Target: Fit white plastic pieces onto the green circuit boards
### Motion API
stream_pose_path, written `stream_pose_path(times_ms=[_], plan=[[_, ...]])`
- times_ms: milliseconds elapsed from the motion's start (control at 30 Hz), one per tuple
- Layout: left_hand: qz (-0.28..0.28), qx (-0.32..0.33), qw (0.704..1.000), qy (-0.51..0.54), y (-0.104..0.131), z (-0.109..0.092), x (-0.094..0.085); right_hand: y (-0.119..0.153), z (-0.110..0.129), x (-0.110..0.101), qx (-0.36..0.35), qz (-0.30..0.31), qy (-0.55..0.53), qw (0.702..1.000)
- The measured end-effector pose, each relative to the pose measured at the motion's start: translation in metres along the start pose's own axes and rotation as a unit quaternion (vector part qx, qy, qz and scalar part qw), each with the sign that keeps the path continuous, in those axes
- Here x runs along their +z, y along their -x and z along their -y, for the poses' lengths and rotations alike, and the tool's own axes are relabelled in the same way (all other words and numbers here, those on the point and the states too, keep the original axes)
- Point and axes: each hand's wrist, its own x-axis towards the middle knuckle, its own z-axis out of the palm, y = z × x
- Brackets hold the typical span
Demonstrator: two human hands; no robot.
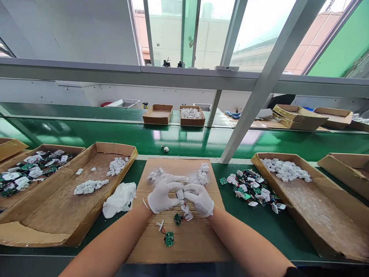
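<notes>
My left hand (162, 194), in a white glove, curls its thumb and fingers around a small white plastic piece (180, 194). From the other side my right hand (201, 199), gloved as well, pinches the same piece. Below it white tabs (187, 212) and a small green circuit board (178, 219) rest by the fingers; whether they are wired to the held piece is hard to make out. Nearer me a second circuit board (169, 239) with red and black wires lies on the cardboard sheet (201, 244). White pieces sit on the sheet beyond both hands.
Left stands a cardboard tray (46, 215) with white pieces, beside a crumpled white cloth (119, 199). Right are a pile of wired circuit boards (255, 188) and another tray (314, 215). A slanted metal post (245, 117) rises beyond the sheet, before the green belt (190, 142).
</notes>
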Motion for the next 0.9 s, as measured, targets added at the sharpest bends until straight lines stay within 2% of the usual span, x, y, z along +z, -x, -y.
stream_pose_path(times_ms=[133, 400, 533, 633, 800, 900], plan=[[0.000, 0.027, 1.000, 0.002, 0.001, 0.004, 0.002, 0.001, 0.002, 0.004, 0.011, -0.034, -0.010, 0.999], [-0.007, 0.004, 0.998, 0.064, 0.002, 0.009, 0.002, 0.002, -0.003, 0.001, -0.004, -0.071, -0.032, 0.997], [-0.006, -0.010, 0.998, 0.055, 0.001, 0.008, 0.003, -0.001, 0.000, 0.005, -0.022, -0.026, -0.088, 0.996], [-0.008, -0.027, 0.998, 0.049, 0.000, 0.004, 0.005, -0.002, 0.002, 0.011, 0.004, 0.020, -0.105, 0.994], [0.027, -0.053, 0.996, 0.062, -0.001, -0.001, 0.008, -0.003, -0.001, 0.013, 0.013, 0.006, -0.105, 0.994], [0.013, -0.053, 0.997, 0.061, 0.001, 0.000, 0.011, -0.002, 0.000, 0.013, 0.020, 0.001, -0.092, 0.996]])
